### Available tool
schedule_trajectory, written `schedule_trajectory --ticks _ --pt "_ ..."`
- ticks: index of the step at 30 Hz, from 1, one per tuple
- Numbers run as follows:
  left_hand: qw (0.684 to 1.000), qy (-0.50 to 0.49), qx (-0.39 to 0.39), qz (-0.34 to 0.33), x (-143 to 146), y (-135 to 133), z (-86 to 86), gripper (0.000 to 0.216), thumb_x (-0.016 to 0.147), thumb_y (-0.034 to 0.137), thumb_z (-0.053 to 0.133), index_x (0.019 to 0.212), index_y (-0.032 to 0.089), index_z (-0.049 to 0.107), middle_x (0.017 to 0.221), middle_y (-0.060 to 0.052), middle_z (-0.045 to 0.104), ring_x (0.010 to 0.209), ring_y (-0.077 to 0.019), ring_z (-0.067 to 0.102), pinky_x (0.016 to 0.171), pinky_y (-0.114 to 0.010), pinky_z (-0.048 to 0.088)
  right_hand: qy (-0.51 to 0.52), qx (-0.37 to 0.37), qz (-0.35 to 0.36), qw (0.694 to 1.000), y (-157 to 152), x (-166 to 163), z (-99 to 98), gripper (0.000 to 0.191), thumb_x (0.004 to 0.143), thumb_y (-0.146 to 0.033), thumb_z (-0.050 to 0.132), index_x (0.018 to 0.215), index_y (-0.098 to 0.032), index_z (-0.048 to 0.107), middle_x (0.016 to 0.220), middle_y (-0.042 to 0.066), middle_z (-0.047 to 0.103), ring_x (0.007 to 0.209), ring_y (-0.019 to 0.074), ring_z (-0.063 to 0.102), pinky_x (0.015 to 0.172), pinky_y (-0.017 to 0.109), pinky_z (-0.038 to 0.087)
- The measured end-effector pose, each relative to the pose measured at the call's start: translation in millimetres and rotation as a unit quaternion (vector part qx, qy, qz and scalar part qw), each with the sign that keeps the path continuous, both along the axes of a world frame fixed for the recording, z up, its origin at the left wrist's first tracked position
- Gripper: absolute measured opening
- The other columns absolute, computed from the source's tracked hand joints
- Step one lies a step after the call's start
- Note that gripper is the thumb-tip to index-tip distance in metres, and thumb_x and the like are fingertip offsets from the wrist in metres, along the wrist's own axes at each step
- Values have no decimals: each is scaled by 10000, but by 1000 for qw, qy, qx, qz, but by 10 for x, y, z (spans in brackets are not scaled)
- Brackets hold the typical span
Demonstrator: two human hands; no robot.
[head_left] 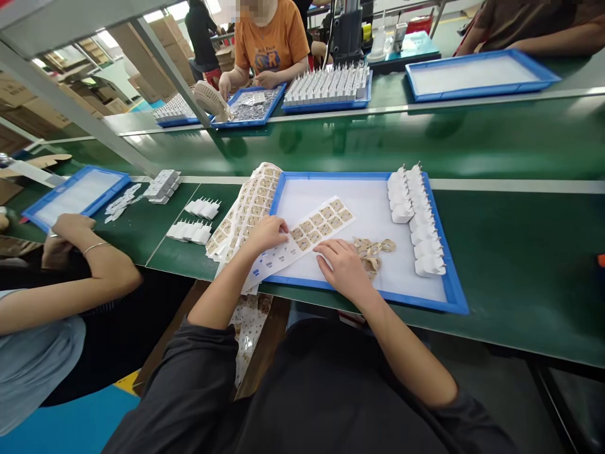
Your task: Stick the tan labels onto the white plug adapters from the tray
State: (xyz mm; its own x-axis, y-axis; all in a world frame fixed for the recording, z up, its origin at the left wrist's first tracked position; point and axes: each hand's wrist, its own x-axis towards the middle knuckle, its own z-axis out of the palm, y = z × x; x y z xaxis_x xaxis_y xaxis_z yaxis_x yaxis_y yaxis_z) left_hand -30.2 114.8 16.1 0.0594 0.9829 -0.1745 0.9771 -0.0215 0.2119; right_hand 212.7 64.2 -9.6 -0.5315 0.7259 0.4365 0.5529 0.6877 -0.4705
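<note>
Busy workshop, with a shiny green desk running right across it and a person in an orange T-shirt working on the far side, well beyond both grips. Sticker sheet is between and just ahead of the two grips, lying slantwise over a blue-rimmed tray. Tan squares fill its far end; the part by the left grip looks mostly bare with some bluish bits. Left grip is narrow, thumb and fingers drawn together at the sheet, but tbh can't tell if there's a label in them. Right grip has its fingertips on the near edge, fairly narrow too; can't tell if it's really pinching. Tangled tan strips sit just right of that one, with white plugs lined up further right. More sheets are piled just beyond the left grip.
</note>
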Motion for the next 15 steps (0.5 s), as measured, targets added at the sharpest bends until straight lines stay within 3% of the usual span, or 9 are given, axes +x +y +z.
schedule_trajectory --ticks 2,5,8,11,15 --pt "1000 -6 -5 -7 16 -16 5 117 765 193 657 872 225 690 974 -50 740 1016 -285 664 879 -352 499 -5 7 3 1000 29 -28 3 194 964 -147 530 1078 -181 684 1113 97 743 1069 273 653 944 439 478" --pt "1000 -8 -12 6 31 -48 -4 277 777 173 620 1042 237 667 948 -31 747 951 -261 684 820 -338 512 -14 3 4 1000 64 -47 -6 202 962 -147 532 1087 -192 685 1106 95 747 1057 273 657 929 438 482" --pt "1000 8 -11 23 26 -47 -16 361 770 238 660 1129 219 636 1079 -81 727 1033 -289 672 841 -354 513 -26 -2 -1 1000 74 -44 -35 199 957 -152 543 1090 -197 685 1105 98 746 1060 282 657 919 440 481" --pt "999 23 -23 29 19 5 -12 326 743 291 697 1054 201 656 1108 -116 715 1055 -321 661 846 -371 509 -29 -6 -5 1000 69 -30 -70 195 958 -157 545 1088 -200 684 1102 97 744 1060 282 655 914 439 479" --pt "998 21 -54 25 20 92 5 153 669 267 729 800 225 663 851 -55 730 886 -287 681 754 -331 502 -30 -15 -3 999 61 -21 -95 182 950 -155 551 1065 -198 686 1087 100 745 1058 284 653 912 448 482"
